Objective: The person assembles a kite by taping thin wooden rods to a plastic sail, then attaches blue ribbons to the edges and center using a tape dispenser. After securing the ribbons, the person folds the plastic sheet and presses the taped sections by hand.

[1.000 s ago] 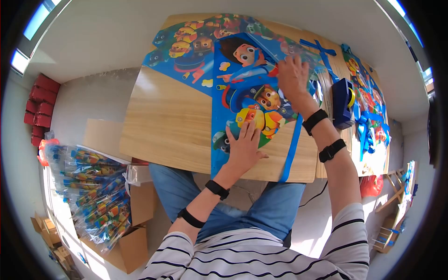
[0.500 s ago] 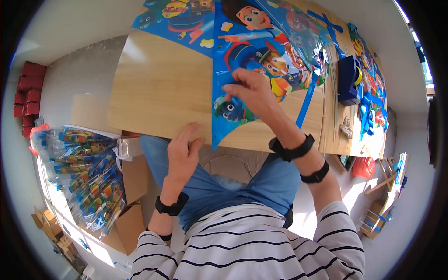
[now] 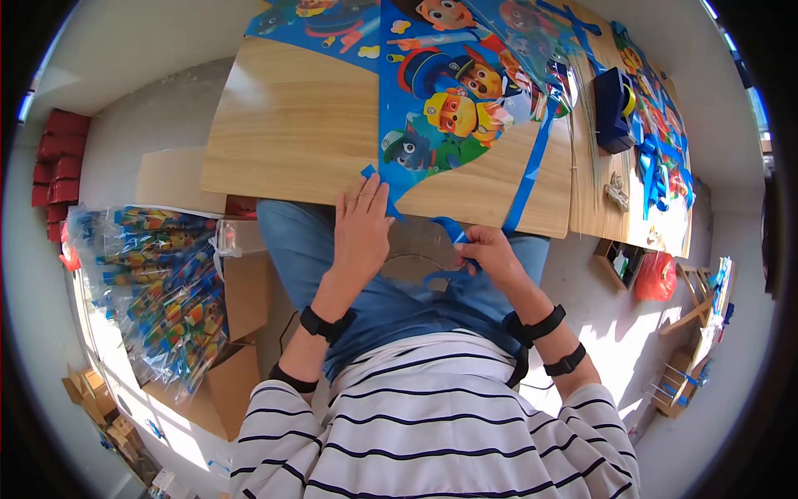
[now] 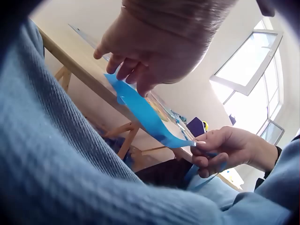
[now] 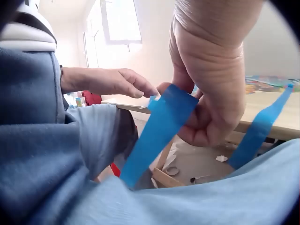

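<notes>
A blue cartoon-printed plastic sheet (image 3: 432, 137), kite-like with a narrow lower tip, lies on the wooden table (image 3: 291, 116). At that tip, by the table's front edge, my left hand (image 3: 363, 224) rests with its fingers straight. My right hand (image 3: 489, 254), just in front of the edge, pinches a blue ribbon (image 3: 449, 228) between thumb and fingers. In the left wrist view the ribbon (image 4: 145, 115) spans from under the left fingertips to the right hand. Its loose end (image 5: 145, 150) hangs below the right hand in the right wrist view.
Another blue ribbon strip (image 3: 532, 170) runs over the table's front edge. Farther right stand a dark blue tape dispenser (image 3: 613, 112), thin rods (image 3: 587, 158) and more printed sheets with ribbons (image 3: 657, 141). Bagged printed goods (image 3: 158, 283) lie in an open carton (image 3: 241, 382) at the left.
My right hand has come down off the sheet to the front edge and now pinches the ribbon. My left hand left the sheet, dropped towards the lap, then came up to the tip.
</notes>
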A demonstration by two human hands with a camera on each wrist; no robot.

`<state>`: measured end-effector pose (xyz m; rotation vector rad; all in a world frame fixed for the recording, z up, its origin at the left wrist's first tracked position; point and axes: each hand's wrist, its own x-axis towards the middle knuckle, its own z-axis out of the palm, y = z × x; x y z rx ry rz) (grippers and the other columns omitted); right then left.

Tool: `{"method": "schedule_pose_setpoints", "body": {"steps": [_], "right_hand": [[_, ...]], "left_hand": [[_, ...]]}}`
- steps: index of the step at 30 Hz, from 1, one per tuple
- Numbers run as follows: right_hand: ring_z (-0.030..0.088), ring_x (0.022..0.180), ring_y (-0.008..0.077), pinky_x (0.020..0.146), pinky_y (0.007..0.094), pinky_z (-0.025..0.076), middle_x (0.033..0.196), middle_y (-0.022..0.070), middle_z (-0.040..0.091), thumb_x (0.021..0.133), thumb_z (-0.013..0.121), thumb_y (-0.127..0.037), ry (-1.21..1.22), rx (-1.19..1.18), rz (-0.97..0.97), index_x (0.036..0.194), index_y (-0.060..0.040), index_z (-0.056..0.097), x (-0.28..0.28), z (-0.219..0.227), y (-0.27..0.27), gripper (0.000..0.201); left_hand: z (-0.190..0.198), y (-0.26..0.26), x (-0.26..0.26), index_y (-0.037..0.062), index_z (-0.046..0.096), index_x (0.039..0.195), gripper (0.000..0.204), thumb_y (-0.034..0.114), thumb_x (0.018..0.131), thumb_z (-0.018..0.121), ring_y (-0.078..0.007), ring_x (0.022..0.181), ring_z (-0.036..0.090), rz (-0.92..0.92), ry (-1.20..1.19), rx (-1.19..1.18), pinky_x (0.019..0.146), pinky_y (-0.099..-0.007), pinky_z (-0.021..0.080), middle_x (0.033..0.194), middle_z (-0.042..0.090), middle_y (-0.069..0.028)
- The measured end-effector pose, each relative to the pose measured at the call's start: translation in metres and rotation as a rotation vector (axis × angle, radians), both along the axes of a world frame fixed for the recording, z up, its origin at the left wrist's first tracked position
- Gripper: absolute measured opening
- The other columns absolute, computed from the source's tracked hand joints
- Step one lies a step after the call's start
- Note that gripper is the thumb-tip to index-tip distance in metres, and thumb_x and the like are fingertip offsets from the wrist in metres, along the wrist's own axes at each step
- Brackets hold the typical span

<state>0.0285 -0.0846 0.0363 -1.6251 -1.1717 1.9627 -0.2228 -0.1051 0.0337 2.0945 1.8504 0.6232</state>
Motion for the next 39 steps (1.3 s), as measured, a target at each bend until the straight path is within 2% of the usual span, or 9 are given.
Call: {"method": "schedule_pose_setpoints", "body": {"steps": [3,8,14,18,20,22,25,31,39], "right_hand": [[0.054,0.055,0.0103,0.049,0.0251,0.041,0.070,0.0071,0.066,0.086,0.066,-0.008,-0.123,0.040,0.069,0.080,-0.0018,0.063,0.010,0.004,0.002,0.009],[0.053,0.056,0.0095,0.050,0.0246,0.040,0.069,0.0061,0.066,0.084,0.067,-0.009,-0.123,0.016,0.074,0.081,-0.0035,0.063,0.012,0.000,0.000,0.008],[0.053,0.057,0.0094,0.050,0.0241,0.037,0.069,0.0076,0.066,0.085,0.067,-0.009,-0.052,-0.052,0.062,0.081,-0.0032,0.063,0.010,-0.004,0.002,0.008],[0.054,0.057,0.0099,0.050,0.0243,0.036,0.070,0.0082,0.066,0.085,0.067,-0.008,0.022,-0.065,0.039,0.081,-0.0020,0.063,0.003,-0.002,0.008,0.008],[0.054,0.058,0.0102,0.050,0.0246,0.036,0.070,0.0077,0.066,0.085,0.067,-0.008,0.034,-0.070,0.040,0.082,-0.0018,0.063,0.003,-0.003,0.011,0.008],[0.053,0.057,0.0100,0.049,0.0239,0.035,0.070,0.0081,0.066,0.085,0.066,-0.007,0.037,-0.071,0.030,0.082,-0.0012,0.063,0.004,-0.002,0.011,0.008],[0.052,0.055,0.0092,0.048,0.0224,0.033,0.071,0.0091,0.066,0.086,0.065,-0.006,0.032,-0.069,0.003,0.083,0.0002,0.064,0.005,0.003,0.012,0.007],[0.051,0.054,0.0084,0.048,0.0222,0.033,0.070,0.0078,0.065,0.086,0.064,-0.007,0.006,-0.065,-0.009,0.086,0.0011,0.066,0.014,0.007,0.015,0.008],[0.048,0.052,0.0075,0.047,0.0219,0.032,0.070,0.0074,0.065,0.087,0.064,-0.008,-0.011,-0.071,-0.008,0.083,-0.0003,0.064,0.020,0.008,0.019,0.009]], "left_hand": [[-0.007,0.022,-0.007,0.0002,0.049,0.135,0.049,0.015,0.090,0.062,-0.0313,0.139,0.037,-0.001,0.041,0.002,0.112,-0.0577,0.028,0.146,0.043,-0.0145],[-0.019,0.068,-0.014,0.0086,0.049,0.137,0.046,0.023,0.095,0.058,-0.0261,0.142,0.035,-0.109,0.176,-0.011,0.113,-0.0607,0.026,0.150,0.041,-0.0076],[-0.018,0.117,-0.062,0.0158,0.050,0.140,0.044,0.028,0.097,0.055,-0.0238,0.144,0.033,-0.206,0.410,-0.035,0.113,-0.0616,0.024,0.153,0.039,-0.0012],[0.009,0.101,-0.058,0.0098,0.051,0.136,0.046,0.022,0.093,0.060,-0.0271,0.141,0.035,-0.176,0.275,0.022,0.113,-0.0586,0.026,0.149,0.043,-0.0077],[0.012,0.074,-0.038,0.0053,0.052,0.134,0.048,0.019,0.090,0.062,-0.0300,0.140,0.037,-0.143,0.158,-0.011,0.113,-0.0569,0.026,0.146,0.045,-0.0123],[0.011,0.037,-0.011,-0.0004,0.052,0.131,0.051,0.017,0.085,0.066,-0.0340,0.138,0.037,-0.152,0.219,0.012,0.114,-0.0554,0.025,0.142,0.047,-0.0176],[0.013,0.010,0.017,-0.0011,0.051,0.135,0.055,0.020,0.087,0.066,-0.0339,0.140,0.036,-0.100,0.137,-0.054,0.117,-0.0541,0.022,0.145,0.045,-0.0158],[-0.001,0.016,0.032,-0.0025,0.049,0.137,0.062,0.025,0.085,0.070,-0.0334,0.142,0.034,-0.044,0.130,-0.085,0.116,-0.0592,0.017,0.150,0.040,-0.0156],[0.001,0.023,0.033,-0.0039,0.049,0.136,0.064,0.027,0.084,0.071,-0.0326,0.141,0.035,-0.030,0.112,-0.093,0.115,-0.0614,0.015,0.149,0.041,-0.0152]]}}
